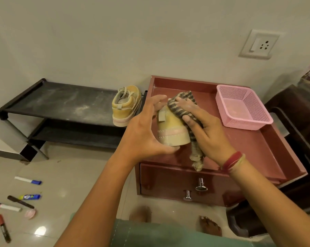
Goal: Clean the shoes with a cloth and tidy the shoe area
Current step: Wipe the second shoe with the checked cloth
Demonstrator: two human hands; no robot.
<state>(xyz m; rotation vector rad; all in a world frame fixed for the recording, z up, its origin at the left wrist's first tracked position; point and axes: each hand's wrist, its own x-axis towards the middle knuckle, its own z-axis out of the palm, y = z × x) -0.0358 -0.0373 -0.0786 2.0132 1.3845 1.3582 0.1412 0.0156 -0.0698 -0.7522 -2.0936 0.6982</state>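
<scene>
A small yellow shoe (170, 129) with a pink sole stripe stands heel toward me on the red cabinet top (248, 148). My left hand (143, 129) grips its left side, thumb under the heel. My right hand (204, 127) presses a grey striped cloth (184, 106) against the shoe's right side and top; the cloth's tail hangs down to the cabinet's front edge. The matching second shoe (126, 106) sits at the right end of the dusty black shoe rack (61, 100).
A pink mesh basket (243, 107) stands at the back right of the cabinet. Several markers and a glue tube (30, 196) lie on the tiled floor at lower left. A dark piece of furniture (296, 118) stands right of the cabinet. My feet show below.
</scene>
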